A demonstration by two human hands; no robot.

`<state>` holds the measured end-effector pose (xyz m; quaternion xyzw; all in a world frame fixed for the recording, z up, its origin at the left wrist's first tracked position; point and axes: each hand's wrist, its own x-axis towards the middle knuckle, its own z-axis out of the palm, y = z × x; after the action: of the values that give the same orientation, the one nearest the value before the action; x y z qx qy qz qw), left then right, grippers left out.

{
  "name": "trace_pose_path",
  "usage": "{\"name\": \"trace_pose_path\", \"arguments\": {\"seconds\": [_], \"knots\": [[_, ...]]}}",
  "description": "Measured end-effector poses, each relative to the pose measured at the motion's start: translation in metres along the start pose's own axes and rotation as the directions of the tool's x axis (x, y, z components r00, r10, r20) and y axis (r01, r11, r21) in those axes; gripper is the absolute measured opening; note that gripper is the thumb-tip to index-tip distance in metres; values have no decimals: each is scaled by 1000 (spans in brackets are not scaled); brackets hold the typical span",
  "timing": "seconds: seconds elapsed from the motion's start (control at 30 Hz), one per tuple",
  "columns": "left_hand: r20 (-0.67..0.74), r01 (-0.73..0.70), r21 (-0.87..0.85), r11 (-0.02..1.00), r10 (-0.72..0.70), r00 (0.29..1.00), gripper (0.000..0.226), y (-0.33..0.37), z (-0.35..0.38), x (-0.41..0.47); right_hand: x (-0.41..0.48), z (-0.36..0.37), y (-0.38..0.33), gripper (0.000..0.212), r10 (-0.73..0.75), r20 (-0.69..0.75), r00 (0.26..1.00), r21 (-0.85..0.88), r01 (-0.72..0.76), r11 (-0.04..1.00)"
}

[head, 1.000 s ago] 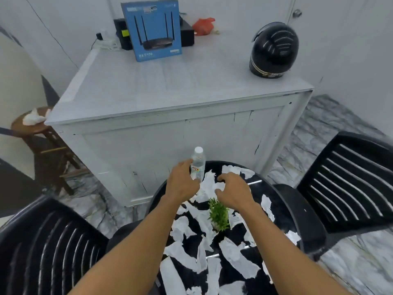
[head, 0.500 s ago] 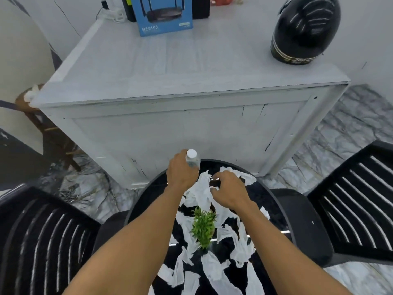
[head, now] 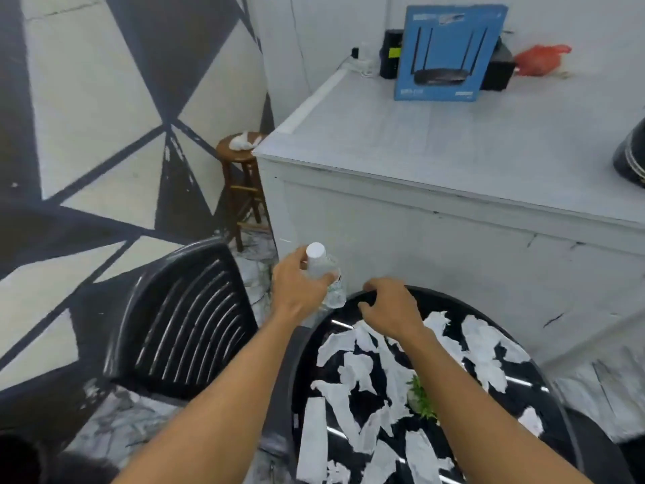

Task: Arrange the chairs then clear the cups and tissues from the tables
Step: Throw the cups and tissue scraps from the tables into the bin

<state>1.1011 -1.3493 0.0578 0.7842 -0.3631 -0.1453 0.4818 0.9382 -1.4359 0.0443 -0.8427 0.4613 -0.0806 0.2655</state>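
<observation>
My left hand grips a clear plastic water bottle with a white cap, held off the far left edge of the round black table. My right hand hovers over the table's far rim with fingers curled; I cannot tell whether it holds anything. Several torn white tissue pieces lie scattered across the tabletop. A small green plant stands among them. A black slatted plastic chair stands to the left of the table.
A large white counter rises right behind the table, carrying a blue router box, black boxes, a red bag and a black helmet. A wooden stool with crumpled tissue stands by the patterned wall.
My head has turned left, bringing the left chair and wall into view. My left hand has carried the bottle off the table's edge. My right hand has moved to the far rim.
</observation>
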Motion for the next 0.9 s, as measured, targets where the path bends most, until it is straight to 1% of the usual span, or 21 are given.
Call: {"name": "trace_pose_path", "arguments": {"seconds": [0.1,0.2,0.33,0.4,0.5,0.63,0.7,0.77,0.9], "knots": [[-93,-6,26,1000,8,996,55,-30,-79,-21,-13,27,-69,44,-120,55,991,-20,121,992],[-166,-4,45,999,12,986,49,-65,-156,-55,-35,61,-141,45,-214,119,970,-39,220,975],[-258,124,79,989,-100,961,43,-122,-247,-108,-74,122,-231,32,-343,218,914,-63,364,929],[-311,203,104,974,-162,937,43,-151,-289,-136,-93,156,-269,31,-396,287,872,-72,432,899],[-401,335,110,936,-267,877,49,-190,-343,-181,-122,208,-320,34,-440,423,792,-67,512,856],[-515,492,53,869,-398,759,43,-242,-401,-236,-150,273,-376,47,-480,576,662,-44,611,790],[-551,555,3,832,-462,695,42,-266,-421,-256,-159,302,-399,49,-508,619,600,-19,657,754],[-582,601,-27,799,-502,640,38,-286,-439,-272,-165,330,-420,45,-528,650,547,-1,695,719],[-613,670,-81,738,-567,550,36,-318,-470,-282,-170,380,-465,40,-558,692,458,36,750,660]]}}
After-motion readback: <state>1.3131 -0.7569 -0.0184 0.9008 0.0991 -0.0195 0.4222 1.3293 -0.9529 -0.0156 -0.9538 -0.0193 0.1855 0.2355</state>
